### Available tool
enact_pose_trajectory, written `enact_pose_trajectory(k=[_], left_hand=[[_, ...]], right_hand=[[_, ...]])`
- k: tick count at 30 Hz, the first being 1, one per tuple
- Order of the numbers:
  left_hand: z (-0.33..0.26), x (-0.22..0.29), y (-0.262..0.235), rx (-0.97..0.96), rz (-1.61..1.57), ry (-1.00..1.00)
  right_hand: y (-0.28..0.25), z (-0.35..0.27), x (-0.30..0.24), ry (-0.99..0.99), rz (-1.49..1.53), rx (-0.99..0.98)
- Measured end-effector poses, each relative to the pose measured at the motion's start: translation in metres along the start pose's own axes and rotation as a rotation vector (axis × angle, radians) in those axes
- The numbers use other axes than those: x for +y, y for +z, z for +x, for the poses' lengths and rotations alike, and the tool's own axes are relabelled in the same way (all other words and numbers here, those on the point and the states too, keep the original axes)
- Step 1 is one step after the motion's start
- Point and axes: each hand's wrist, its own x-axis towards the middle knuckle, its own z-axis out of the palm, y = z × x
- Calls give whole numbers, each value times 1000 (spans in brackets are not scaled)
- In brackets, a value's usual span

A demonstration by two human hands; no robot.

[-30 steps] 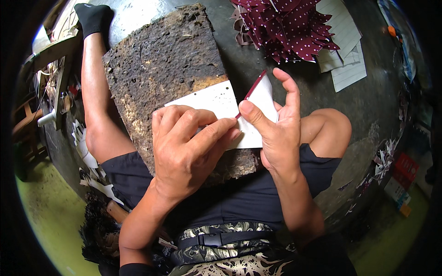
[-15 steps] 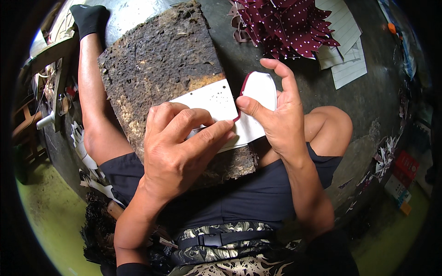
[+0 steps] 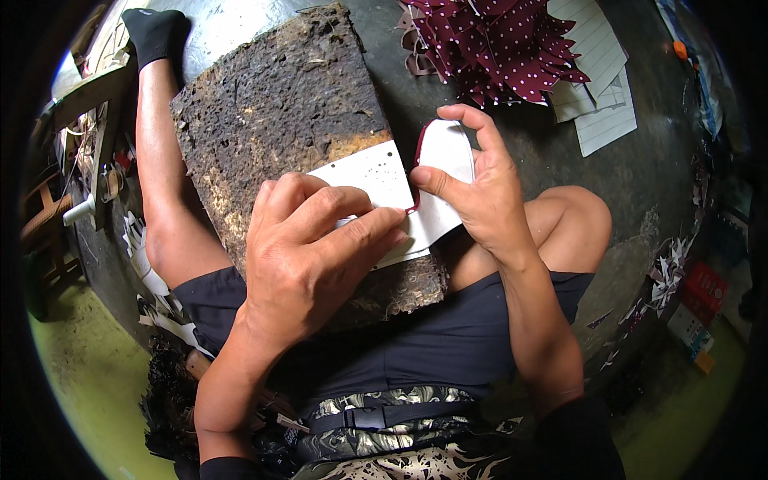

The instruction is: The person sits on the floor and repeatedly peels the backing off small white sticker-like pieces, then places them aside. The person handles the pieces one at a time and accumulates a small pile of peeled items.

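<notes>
A white flat piece point(image 3: 384, 180) with small dark holes lies on a rough dark board point(image 3: 272, 104) across my lap. At its right edge a narrow maroon strip shows, and a white flap point(image 3: 448, 144) edged in maroon rises beside it. My left hand point(image 3: 308, 248) is closed, its index finger and thumb pinching the white piece near the maroon strip. My right hand point(image 3: 488, 188) grips the flap, thumb on its face and index finger curled over its top end. Its other fingers are hidden behind the flap.
A pile of maroon polka-dot pieces point(image 3: 504, 48) lies on the floor beyond my right hand, with lined paper sheets point(image 3: 604, 120) next to it. White scraps point(image 3: 668, 272) and a red box point(image 3: 704, 290) are at the far right. A wooden frame point(image 3: 88, 100) stands at the left.
My right hand has tilted the flap slightly to the left, its index finger now bent over the top end. My left hand keeps its pinch with barely any shift.
</notes>
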Motion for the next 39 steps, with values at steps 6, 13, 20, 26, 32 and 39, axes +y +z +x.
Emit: enact_pose_trajectory(k=[6,13,20,26,32,39], left_hand=[[1,-1,2,6,0,4],[1,-2,3,10,-3,7],[2,-4,3,17,-3,20],[3,-4,7,39,4,22],[2,-3,14,99,18,37],[1,-2,15,112,38,28]], right_hand=[[-5,3,9,5,-81,30],[-10,5,15,26,-132,39],[-16,4,16,48,-254,66],[-19,6,18,85,-231,87],[-22,4,17,89,-299,121],[-23,3,16,77,-328,139]])
